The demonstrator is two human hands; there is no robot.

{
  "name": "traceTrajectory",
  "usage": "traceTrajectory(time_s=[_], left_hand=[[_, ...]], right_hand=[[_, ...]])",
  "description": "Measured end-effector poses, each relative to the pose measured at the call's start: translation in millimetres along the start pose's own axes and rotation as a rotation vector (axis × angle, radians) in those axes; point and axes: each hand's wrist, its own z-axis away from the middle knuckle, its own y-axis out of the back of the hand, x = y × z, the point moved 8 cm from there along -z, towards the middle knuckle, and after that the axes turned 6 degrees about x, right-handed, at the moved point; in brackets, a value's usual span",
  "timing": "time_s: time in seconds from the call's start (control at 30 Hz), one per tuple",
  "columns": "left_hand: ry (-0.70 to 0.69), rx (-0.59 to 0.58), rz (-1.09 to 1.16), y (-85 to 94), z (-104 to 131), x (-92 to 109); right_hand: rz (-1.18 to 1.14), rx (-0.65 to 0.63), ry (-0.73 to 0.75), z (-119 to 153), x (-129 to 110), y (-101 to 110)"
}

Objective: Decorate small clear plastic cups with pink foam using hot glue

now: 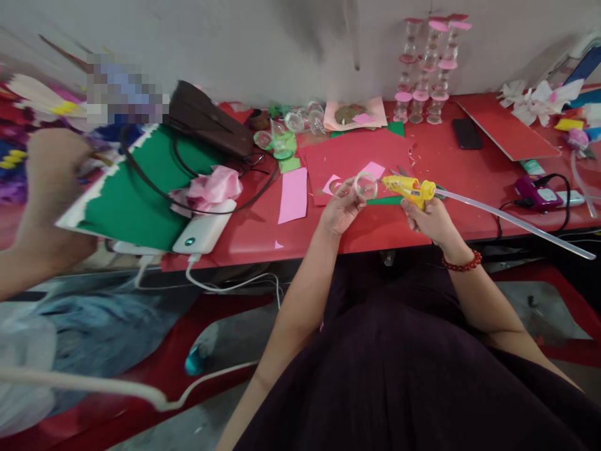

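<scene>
My left hand [344, 207] holds a small clear plastic cup [365, 186] by its side, its round rim turned up toward me. In my right hand [429, 219] is a yellow hot glue gun [409, 190], with a long translucent glue stick [516, 223] sticking out of its back end. The gun's nozzle points left and is right beside the cup's rim; whether it touches, I cannot tell. Beneath my hands lie pink paper pieces [374, 169] on red sheets [323, 153]. A red bead bracelet circles my right wrist.
Stacked clear cups with pink discs [429, 75] stand against the wall. More loose cups [305, 119] lie at the back. A black phone [467, 134] rests to the right. A white power bank [205, 228], green board [126, 188] and brown bag [211, 119] sit left, near another person's arm [51, 194].
</scene>
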Motion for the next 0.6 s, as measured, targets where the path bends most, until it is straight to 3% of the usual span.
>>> traceTrajectory(time_s=[0.1,0.2,0.3,0.4,0.53,0.6], left_hand=[[-0.032,0.033,0.083,0.8,-0.9,5.5],[-0.071,0.087,0.180,1.4,-0.8,12.7],[-0.088,0.130,0.250,0.9,1.3,18.0],[-0.091,0.169,0.274,2.9,3.0,20.4],[-0.095,0.179,0.260,7.0,0.4,20.1],[-0.098,0.193,0.245,10.1,-1.9,19.3]], right_hand=[[0.013,-0.017,-0.037,0.6,8.0,11.6],[0.092,0.019,-0.072,-5.7,18.6,36.5],[0.276,0.167,-0.014,-23.7,24.2,72.7],[0.523,0.310,0.148,-50.4,17.8,104.5],[0.725,0.225,0.215,-92.3,10.5,127.0],[0.831,0.152,0.170,-110.1,8.5,134.4]])
